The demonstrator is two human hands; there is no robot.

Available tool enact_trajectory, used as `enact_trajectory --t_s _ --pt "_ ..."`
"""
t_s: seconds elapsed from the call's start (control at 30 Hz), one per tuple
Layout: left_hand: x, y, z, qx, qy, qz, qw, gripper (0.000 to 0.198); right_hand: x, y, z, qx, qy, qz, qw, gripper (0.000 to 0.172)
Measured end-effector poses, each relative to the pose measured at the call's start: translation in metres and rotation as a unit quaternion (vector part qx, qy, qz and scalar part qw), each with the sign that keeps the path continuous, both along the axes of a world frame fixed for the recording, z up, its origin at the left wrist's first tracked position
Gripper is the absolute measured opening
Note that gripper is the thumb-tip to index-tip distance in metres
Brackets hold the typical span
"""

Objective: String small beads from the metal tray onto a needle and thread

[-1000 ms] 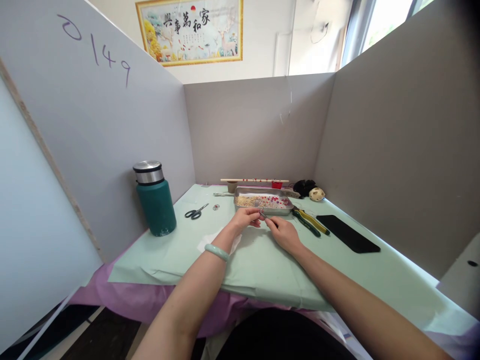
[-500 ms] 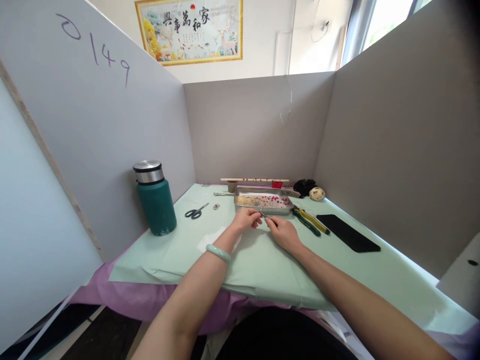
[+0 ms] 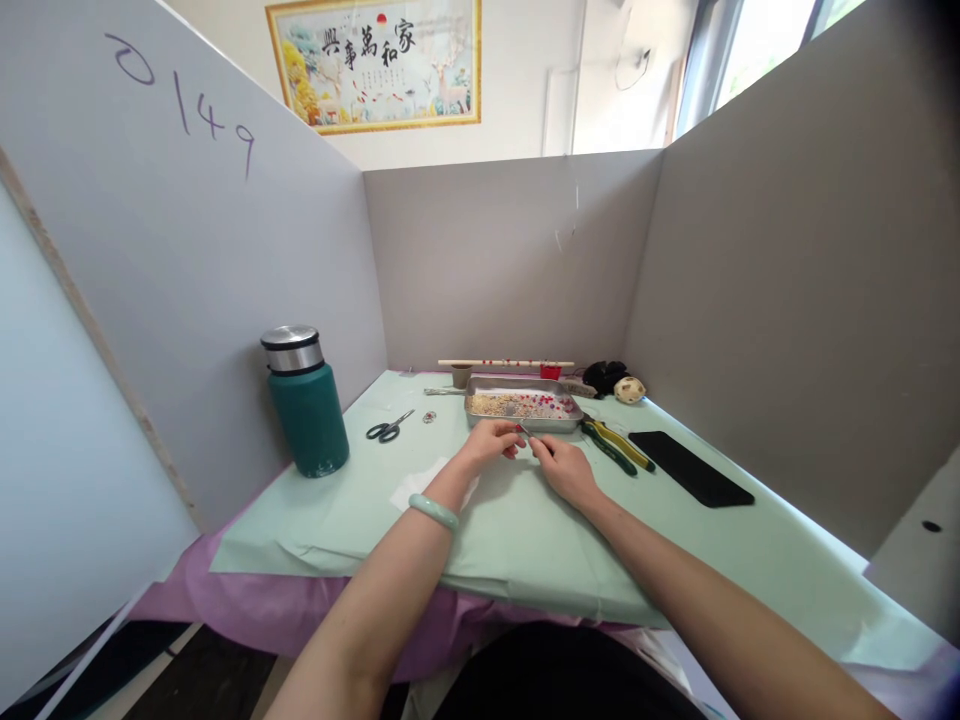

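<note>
My left hand [image 3: 491,440], with a pale green bangle on the wrist, is closed in a pinch just in front of the metal tray [image 3: 491,421]. A tiny red spot shows at its fingertips; what it grips is too small to make out. Close beside it, my right hand [image 3: 564,468] is wrapped round a thin metal tool [image 3: 525,430] whose tip points at the left fingertips. Its exact kind cannot be told at this size. Behind both hands, the tray holds many small gold beads [image 3: 495,403] and red and purple beads [image 3: 555,405].
Green-and-yellow pliers [image 3: 611,447] and a black phone-shaped slab [image 3: 690,468] lie to the right. Scissors [image 3: 390,427], a small ring-like piece [image 3: 429,417], a white tissue [image 3: 412,484] and a green bottle [image 3: 306,410] are left. Behind the tray lies a beaded stick [image 3: 506,363]. Grey panels enclose the table.
The view has shifted slightly, so everything sits a little lower and further left. Both hands keep nearly the same pose, with a red spot now clearer at the left fingertips.
</note>
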State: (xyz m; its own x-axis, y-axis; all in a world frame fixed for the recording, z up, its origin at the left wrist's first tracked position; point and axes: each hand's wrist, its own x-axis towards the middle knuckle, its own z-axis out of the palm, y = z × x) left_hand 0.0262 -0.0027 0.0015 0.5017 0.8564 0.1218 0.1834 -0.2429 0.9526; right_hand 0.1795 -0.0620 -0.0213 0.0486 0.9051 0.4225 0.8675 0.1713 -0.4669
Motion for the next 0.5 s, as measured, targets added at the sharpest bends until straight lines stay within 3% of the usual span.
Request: enact_trajectory --t_s 0.3,0.5 --pt "-0.0068 -0.0027 -0.0005 0.005 -0.045 -0.025 0.999 0.019 0.0009 -0.0007 0.0008 0.005 0.019 0.0 1.0 0.027" --pt "-0.0055 -0.0031 -0.0017 -0.033 -0.061 -0.036 0.997 0.021 0.0012 -0.0002 0.0 0.01 0.019 -0.001 1.0 0.028"
